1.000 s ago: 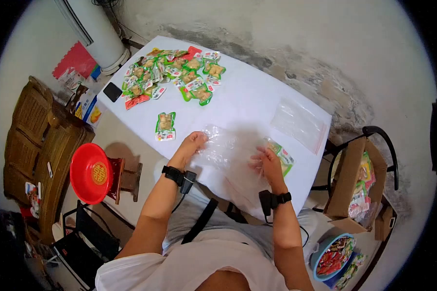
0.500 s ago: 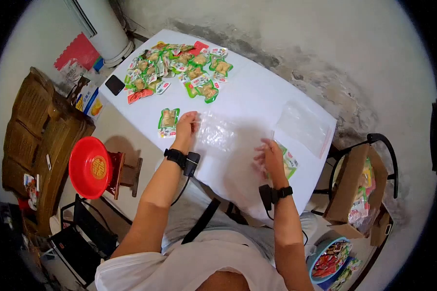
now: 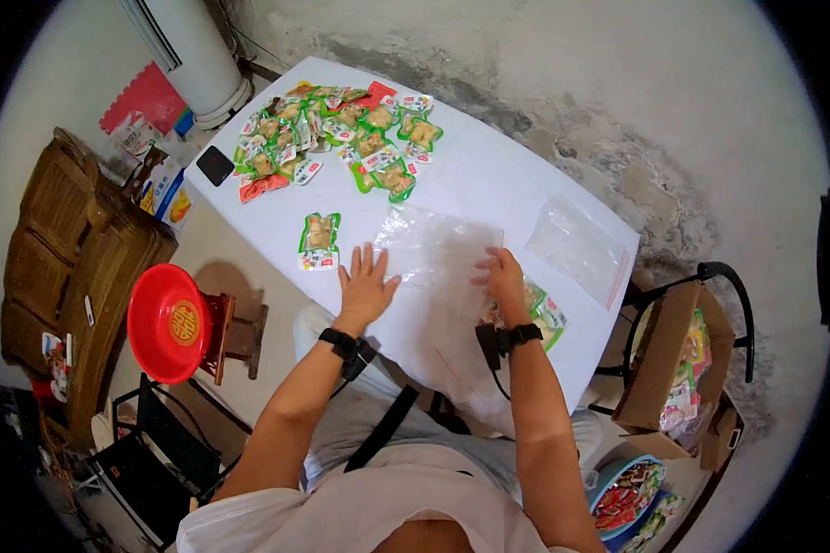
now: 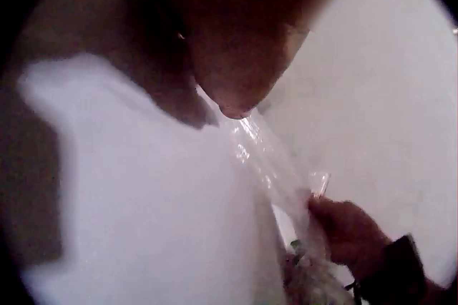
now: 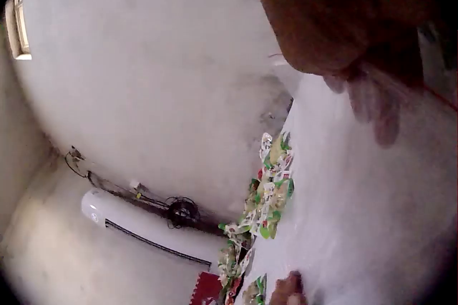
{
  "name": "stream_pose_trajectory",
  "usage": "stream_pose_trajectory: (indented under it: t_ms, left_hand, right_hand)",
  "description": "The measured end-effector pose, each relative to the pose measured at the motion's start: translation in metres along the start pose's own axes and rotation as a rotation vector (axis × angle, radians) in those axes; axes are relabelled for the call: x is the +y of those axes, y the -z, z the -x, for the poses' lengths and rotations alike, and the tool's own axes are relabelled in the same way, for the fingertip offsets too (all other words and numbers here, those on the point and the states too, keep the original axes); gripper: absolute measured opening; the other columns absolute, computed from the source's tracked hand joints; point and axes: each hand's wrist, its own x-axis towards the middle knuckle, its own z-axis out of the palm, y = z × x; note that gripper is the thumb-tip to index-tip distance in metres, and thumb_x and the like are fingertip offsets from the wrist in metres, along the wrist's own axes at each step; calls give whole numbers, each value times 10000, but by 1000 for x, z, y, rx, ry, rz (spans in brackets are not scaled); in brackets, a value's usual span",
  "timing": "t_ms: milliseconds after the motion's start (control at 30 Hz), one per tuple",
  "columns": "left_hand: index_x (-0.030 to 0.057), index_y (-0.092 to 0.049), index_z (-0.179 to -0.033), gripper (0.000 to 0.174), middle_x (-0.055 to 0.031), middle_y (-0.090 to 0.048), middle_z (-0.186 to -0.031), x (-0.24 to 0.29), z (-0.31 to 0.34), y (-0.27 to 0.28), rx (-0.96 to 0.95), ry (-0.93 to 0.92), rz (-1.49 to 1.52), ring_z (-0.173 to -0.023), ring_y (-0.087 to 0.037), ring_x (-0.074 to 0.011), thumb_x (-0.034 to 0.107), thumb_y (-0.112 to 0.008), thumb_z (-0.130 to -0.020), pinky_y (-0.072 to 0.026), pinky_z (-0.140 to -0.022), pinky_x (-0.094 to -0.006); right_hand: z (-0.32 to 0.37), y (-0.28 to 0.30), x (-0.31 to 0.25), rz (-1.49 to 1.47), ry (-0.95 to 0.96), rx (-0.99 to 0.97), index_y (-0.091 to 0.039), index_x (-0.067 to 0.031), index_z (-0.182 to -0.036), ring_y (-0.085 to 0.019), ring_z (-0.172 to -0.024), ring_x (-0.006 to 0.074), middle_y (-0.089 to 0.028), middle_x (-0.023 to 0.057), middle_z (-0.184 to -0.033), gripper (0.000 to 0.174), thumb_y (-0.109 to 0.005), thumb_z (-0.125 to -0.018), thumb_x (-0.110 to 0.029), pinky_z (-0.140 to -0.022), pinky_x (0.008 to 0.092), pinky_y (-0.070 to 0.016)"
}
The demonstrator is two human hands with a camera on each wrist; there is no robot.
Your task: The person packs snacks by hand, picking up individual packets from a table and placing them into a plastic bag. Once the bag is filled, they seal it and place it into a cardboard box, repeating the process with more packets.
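A clear plastic bag [image 3: 438, 241] lies flat on the white table [image 3: 489, 180]. My left hand [image 3: 364, 269] rests flat with its fingers spread, pressing on the table at the bag's near left edge. My right hand [image 3: 491, 272] has its fingers curled and pinches the bag's right edge; the left wrist view shows this hand [image 4: 347, 230] holding the bag [image 4: 272, 162] at its corner. A single green snack packet [image 3: 317, 240] lies just left of my left hand. More green packets [image 3: 546, 313] lie beside my right wrist.
A pile of snack packets [image 3: 341, 134] and a black phone [image 3: 215, 166] sit at the table's far left. A second clear bag [image 3: 576, 247] lies at the right. Off the table are a red basin [image 3: 166, 323], a cardboard box [image 3: 673, 359] and a blue bowl [image 3: 632, 488].
The crumpled bag has been spread out flat. My left hand drew back from the single packet and flattened at the bag's edge. My right hand moved up to the bag's right edge.
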Motion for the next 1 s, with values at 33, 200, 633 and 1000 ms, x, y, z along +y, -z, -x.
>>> stream_pose_trajectory:
  t_ms: [33, 200, 633, 1000]
  left_hand:
    - [103, -330, -1366, 622, -181, -218, -1446, -3, 1, 3, 34, 97, 49, -1343, -155, -374, 442, -482, -866, -148, -1012, -621]
    - [-19, -375, -1294, 649, -249, -268, -1396, -16, 0, -1, 38, -37, -56, -1318, -220, -375, 373, -569, -815, -220, -995, -578]
    - [14, -352, -1333, 576, -213, -258, -1424, 15, 27, -5, 90, -72, 24, -1329, -205, -368, 266, -530, -846, -151, -1051, -539]
    - [35, -360, -1336, 572, -195, -272, -1422, 21, 26, -1, 71, -46, -21, -1332, -212, -353, 227, -535, -826, -149, -1054, -528]
  right_hand:
    - [1, 0, 0, -4, 0, -4, -451, -43, -1190, -612, -650, 223, -594, 158, -927, 373, -354, -833, 12, -484, 300, -486]
    - [-11, 7, 31, -67, 342, -15, -475, -11, -1137, -602, -661, 218, -586, 143, -893, 313, -422, -828, 5, -550, 312, -519]
    - [-39, 200, -32, 4, 275, 455, -516, -24, -1067, -531, -497, 135, -595, 109, -748, 228, -403, -880, -87, -435, 266, -446]
    - [-38, 248, 13, 677, 131, 704, -455, -19, -1152, -576, -835, 441, -602, 272, -906, 304, -469, -873, -138, -726, 477, -452]
